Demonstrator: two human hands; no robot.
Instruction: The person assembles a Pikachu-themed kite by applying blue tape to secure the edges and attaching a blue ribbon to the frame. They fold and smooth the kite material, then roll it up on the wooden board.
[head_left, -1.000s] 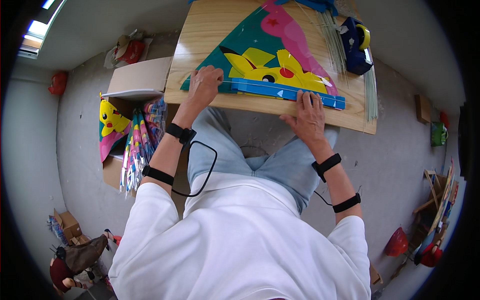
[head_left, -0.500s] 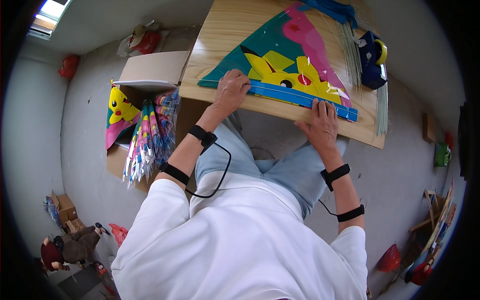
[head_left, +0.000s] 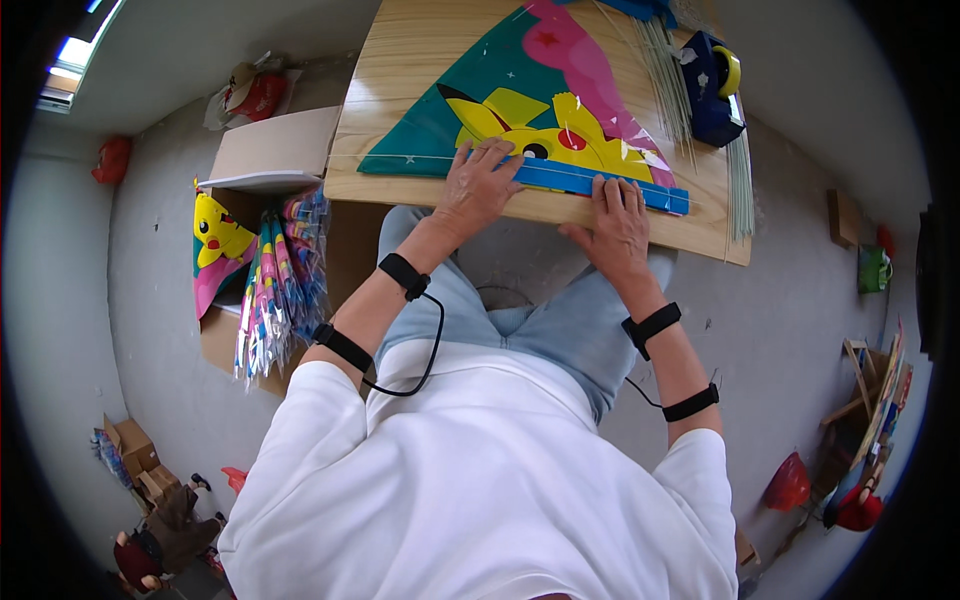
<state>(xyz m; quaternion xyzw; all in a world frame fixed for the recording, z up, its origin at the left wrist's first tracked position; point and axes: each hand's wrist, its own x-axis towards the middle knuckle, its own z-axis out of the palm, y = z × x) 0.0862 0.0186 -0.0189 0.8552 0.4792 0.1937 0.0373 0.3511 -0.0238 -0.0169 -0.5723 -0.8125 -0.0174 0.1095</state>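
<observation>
A triangular plastic film kite (head_left: pixel 430 125), teal and pink with a yellow cartoon figure, lies flat on a wooden table (head_left: pixel 385 60). Along its near edge runs a folded blue strip (head_left: pixel 560 177), with a thin pale rod or line stretched over it and past the left corner. My left hand (head_left: pixel 478 188) rests with fingers spread on the strip's left part. Towards the right end, my right hand (head_left: pixel 618 225) lays its fingertips on the strip, thumb held apart near the table edge. What lies under the fingertips is hidden.
Thin pale sticks (head_left: pixel 665 85) and a dark blue tape dispenser (head_left: pixel 715 90) occupy the table's right side. At left, an open carton (head_left: pixel 270 145) holds several wrapped, colourful bundles (head_left: pixel 275 280). Another person (head_left: pixel 165 540) is at the lower left.
My left hand has moved right along the strip from near the kite's left corner, and its bunched fingers have spread. My right hand stays about where it was on the strip. The view has shifted slightly.
</observation>
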